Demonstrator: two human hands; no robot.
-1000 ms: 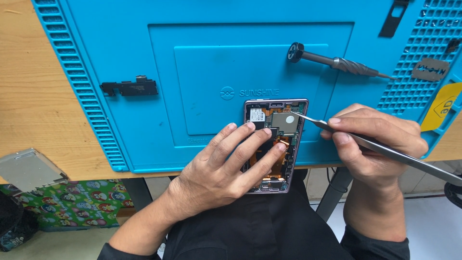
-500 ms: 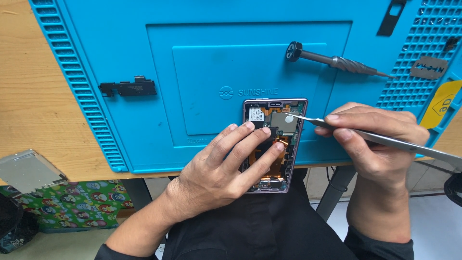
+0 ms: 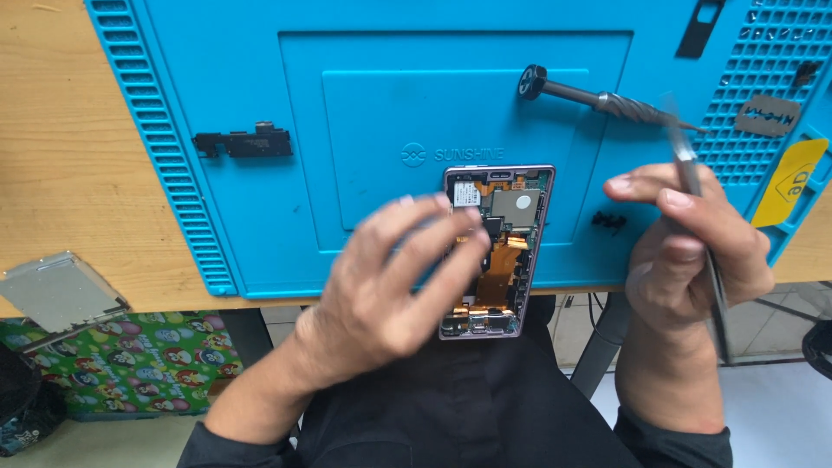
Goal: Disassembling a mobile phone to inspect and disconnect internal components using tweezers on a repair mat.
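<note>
An opened phone [image 3: 507, 217] lies on the blue work mat [image 3: 364, 104], its circuit board, metal shield and orange flex cables showing; its lower end hangs past the table edge. My left hand [image 3: 381, 295] is blurred, fingers spread over the phone's left side and lower half. To the right of the phone, my right hand [image 3: 693, 251] grips metal tweezers [image 3: 689, 169], their tips raised and pointing up, away from the phone. A small black part [image 3: 609, 221] lies on the mat between the phone and my right hand.
On the mat lie a screwdriver [image 3: 607, 102] behind the phone, a black bracket [image 3: 244, 143] at the left, and a grey metal piece [image 3: 767, 115] and a yellow pick [image 3: 789, 182] at the right. A silver plate [image 3: 56, 290] sits at the wooden table's front left edge.
The tweezers left the phone's board and swung up and to the right. A small black part now lies on the mat beside the phone. My left hand has loosened and is moving.
</note>
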